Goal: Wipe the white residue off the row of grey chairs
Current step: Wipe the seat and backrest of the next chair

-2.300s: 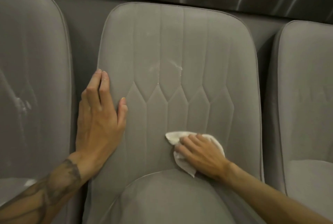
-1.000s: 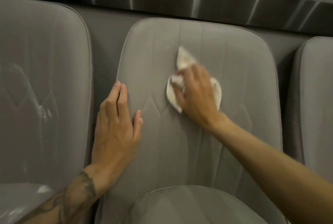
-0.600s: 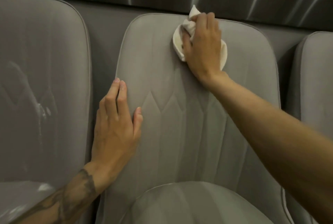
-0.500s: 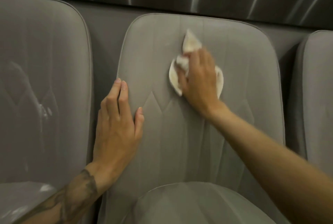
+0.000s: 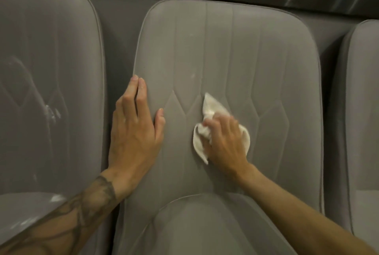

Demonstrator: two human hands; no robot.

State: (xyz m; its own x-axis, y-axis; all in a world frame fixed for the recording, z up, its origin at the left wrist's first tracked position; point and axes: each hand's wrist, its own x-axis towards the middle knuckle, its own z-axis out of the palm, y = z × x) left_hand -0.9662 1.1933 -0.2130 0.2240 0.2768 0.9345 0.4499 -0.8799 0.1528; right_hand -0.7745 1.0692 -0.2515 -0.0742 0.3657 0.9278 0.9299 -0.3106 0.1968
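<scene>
Squarely on the backrest of the middle chair (image 5: 246, 49), the right hand (image 5: 225, 141) presses a crumpled white cloth (image 5: 211, 106) against the stitched diamond pattern, its fingers curled round the wad. The left hand (image 5: 133, 135) lies flat along that backrest's left edge, fingers straight and together, thumb spread. Faint pale specks (image 5: 192, 75) show just above the cloth. The left chair (image 5: 51, 59) carries white smears (image 5: 51, 112) on its backrest and a white patch (image 5: 55, 198) on its seat (image 5: 20, 209). The right chair (image 5: 365, 111) sits at the picture's edge.

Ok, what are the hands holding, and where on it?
The right hand grips the white cloth at its bunched middle; left hand lies flat on the chair back.
</scene>
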